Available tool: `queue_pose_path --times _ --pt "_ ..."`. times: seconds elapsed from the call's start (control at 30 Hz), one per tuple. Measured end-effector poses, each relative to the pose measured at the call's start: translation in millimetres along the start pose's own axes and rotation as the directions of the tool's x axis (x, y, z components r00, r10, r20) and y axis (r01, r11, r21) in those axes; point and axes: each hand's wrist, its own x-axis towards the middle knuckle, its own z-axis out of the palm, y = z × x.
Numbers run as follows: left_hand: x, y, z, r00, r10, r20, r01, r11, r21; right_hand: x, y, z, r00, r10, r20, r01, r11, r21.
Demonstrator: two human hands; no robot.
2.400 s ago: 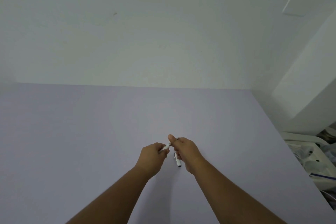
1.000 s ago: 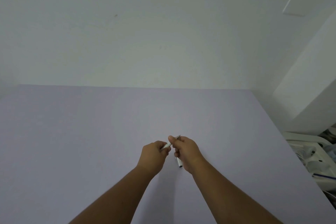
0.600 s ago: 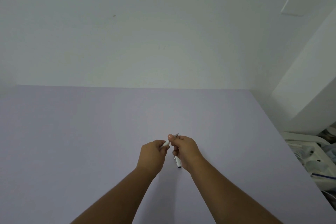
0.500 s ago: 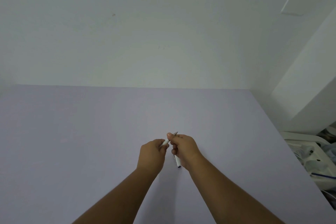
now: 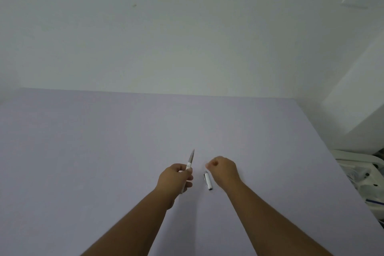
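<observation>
My left hand [image 5: 174, 180] grips a white pen [image 5: 190, 161] by its barrel, and the grey pointed tip aims up and away from me. A white pen cap [image 5: 208, 181] with a dark open end lies on the lilac table [image 5: 93, 141] between my hands. My right hand [image 5: 224, 170] hovers just right of the cap, apart from the pen. Its fingers are curled, the thumb rests against the forefinger, and nothing shows in it.
A plain white wall rises behind the table's far edge. Past the table's right edge stands a white rack [image 5: 358, 165] with mixed items, beside a white block [image 5: 357, 110].
My hands were together on the pen; now they have drawn apart. The left keeps the pen and has tilted its tip upward, while the right has let go and shifted right.
</observation>
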Motion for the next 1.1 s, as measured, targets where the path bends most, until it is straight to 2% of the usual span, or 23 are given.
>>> queue_pose_path --times 0.07,0.13,0.23,0.33,0.43,0.5,0.53,0.6,0.67,0.73,0.8,1.1 --pt "1 -6 -3 0.999 -0.033 0.018 0.033 0.999 -0.020 1 12 14 0.999 0.013 0.036 -0.005 0.975 -0.220" --pt "1 -11 -7 0.997 -0.058 0.041 0.059 0.998 -0.032 0 22 28 0.999 -0.011 0.047 0.026 0.944 -0.330" --pt "3 -16 -12 0.994 -0.080 0.069 0.084 0.995 -0.058 2 27 44 0.999 -0.045 0.025 0.052 0.929 -0.367" --pt "1 -17 -14 0.993 -0.084 0.087 0.090 0.994 -0.061 1 24 49 1.000 0.003 -0.027 -0.012 0.940 -0.342" --pt "1 -17 -17 0.991 -0.085 0.105 0.089 0.995 -0.036 2 13 44 0.998 0.057 0.014 -0.052 0.978 -0.202" --pt "1 -16 -17 0.990 -0.085 0.112 0.088 0.996 -0.017 3 2 35 0.995 0.086 0.055 -0.091 0.991 0.100" --pt "0 -14 -17 0.990 -0.084 0.115 0.085 0.996 -0.007 4 -6 30 0.990 0.117 0.079 -0.135 0.944 0.302" --pt "-2 -11 -16 0.989 -0.081 0.122 0.081 0.997 0.008 5 -19 18 0.983 0.146 0.115 -0.186 0.769 0.612" --pt "-3 -9 -15 0.988 -0.084 0.127 0.082 0.996 0.019 7 -28 6 0.982 0.138 0.129 -0.188 0.638 0.747" --pt "-4 -6 -13 0.988 -0.083 0.131 0.079 0.996 0.032 5 -34 -2 0.982 0.115 0.148 -0.187 0.576 0.796" --pt "-5 -4 -12 0.988 -0.076 0.136 0.071 0.997 0.041 3 -37 -6 0.982 0.093 0.162 -0.186 0.567 0.802" --pt "-9 2 -10 0.988 -0.029 0.152 0.027 0.999 0.017 -11 -35 -3 0.970 -0.005 0.243 -0.169 0.705 0.689"
